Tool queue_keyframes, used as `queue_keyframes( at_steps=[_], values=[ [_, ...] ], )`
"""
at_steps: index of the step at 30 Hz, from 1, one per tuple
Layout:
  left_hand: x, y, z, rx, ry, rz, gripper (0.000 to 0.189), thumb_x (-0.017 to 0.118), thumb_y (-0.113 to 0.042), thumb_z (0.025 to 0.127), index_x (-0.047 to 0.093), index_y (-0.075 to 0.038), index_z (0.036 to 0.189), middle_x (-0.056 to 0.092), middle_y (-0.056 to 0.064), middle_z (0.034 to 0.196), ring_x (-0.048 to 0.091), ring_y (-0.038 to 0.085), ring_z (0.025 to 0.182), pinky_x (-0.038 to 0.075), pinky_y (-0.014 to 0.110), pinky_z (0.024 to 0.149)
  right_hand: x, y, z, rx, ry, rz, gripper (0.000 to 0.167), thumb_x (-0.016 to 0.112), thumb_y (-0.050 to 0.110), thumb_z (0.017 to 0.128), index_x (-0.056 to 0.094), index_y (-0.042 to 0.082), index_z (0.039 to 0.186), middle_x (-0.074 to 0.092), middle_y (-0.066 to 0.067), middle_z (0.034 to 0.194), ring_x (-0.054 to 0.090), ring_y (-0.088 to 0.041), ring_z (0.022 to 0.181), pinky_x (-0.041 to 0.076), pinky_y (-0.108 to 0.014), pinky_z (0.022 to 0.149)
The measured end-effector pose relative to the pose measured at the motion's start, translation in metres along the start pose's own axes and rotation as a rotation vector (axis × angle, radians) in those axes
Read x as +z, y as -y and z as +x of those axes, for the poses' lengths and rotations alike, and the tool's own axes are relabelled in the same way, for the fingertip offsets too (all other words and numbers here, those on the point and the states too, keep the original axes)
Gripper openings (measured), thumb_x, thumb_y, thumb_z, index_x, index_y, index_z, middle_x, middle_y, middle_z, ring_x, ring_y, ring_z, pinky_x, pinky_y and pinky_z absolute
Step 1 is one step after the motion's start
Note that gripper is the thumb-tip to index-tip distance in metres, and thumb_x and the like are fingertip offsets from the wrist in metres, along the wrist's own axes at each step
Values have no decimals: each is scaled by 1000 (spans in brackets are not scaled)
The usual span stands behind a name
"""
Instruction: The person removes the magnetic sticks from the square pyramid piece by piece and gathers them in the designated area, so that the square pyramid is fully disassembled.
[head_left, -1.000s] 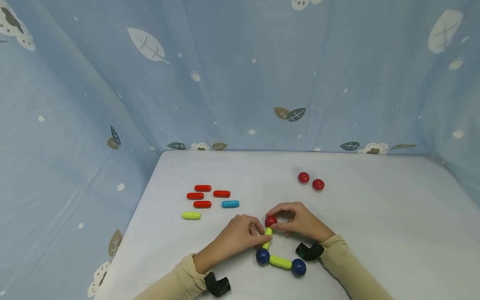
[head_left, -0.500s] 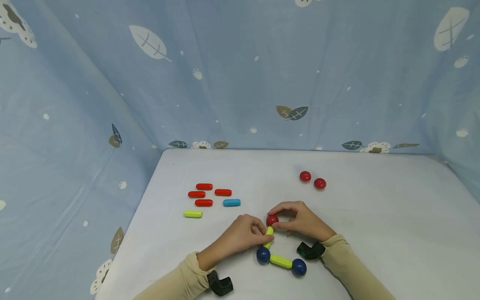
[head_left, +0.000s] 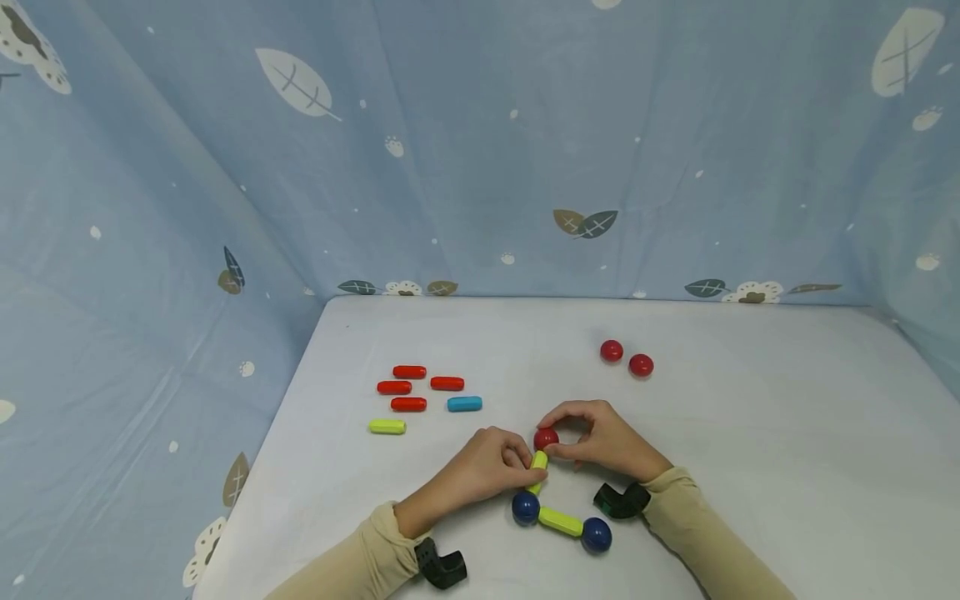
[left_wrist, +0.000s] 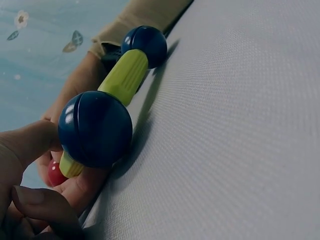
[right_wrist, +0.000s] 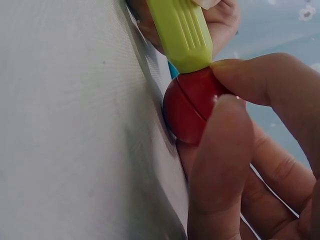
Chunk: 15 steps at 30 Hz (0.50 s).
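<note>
My right hand pinches a red ball between thumb and fingers, low at the white tabletop. The ball meets the end of a yellow-green rod, which my left hand pinches near its middle. At the rod's other end sits a dark blue ball. From that ball a second yellow-green rod runs to another dark blue ball, so the pieces form a bent chain. Part of the pinched rod is hidden behind the left thumb in the head view.
Several red rods, a light blue rod and a loose yellow-green rod lie on the left of the white table. Two red balls rest toward the back right. A blue patterned curtain hangs behind the table.
The head view has shifted slightly. Both hands keep the same hold on the red ball and the yellow-green rod.
</note>
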<state>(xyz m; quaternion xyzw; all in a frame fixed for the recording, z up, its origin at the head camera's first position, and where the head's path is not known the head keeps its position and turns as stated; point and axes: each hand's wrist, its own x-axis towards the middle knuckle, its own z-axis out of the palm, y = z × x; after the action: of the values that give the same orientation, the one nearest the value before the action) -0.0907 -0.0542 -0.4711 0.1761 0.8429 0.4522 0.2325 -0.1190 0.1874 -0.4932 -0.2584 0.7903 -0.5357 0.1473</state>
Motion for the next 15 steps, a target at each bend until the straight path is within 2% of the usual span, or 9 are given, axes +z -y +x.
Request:
queue_keyframes(
  at_steps=[4,11,15],
  values=[
    [-1,0,0,-3,8,-6,22,83,-33,86,74,-14,80,71,-7,63,57,2,62,39,19,58,0,-1,1,6,-8,-7,30,85,17,86,75,18,115,74,-4,112,66,-11,94,60,-36,55],
    [0,1,-2,-25,32,-21,21,83,-34,84,71,-18,76,67,-9,57,53,1,56,34,19,54,-4,-2,-1,59,-110,-33,30,85,18,86,74,22,112,71,-2,113,64,-11,98,59,-34,54],
    [0,0,-3,-27,31,-19,21,83,-33,84,71,-18,76,67,-9,56,54,1,57,35,19,55,-10,-1,-2,65,-111,-22,29,85,20,87,74,20,113,72,-4,114,64,-10,99,60,-35,56]
  ],
)
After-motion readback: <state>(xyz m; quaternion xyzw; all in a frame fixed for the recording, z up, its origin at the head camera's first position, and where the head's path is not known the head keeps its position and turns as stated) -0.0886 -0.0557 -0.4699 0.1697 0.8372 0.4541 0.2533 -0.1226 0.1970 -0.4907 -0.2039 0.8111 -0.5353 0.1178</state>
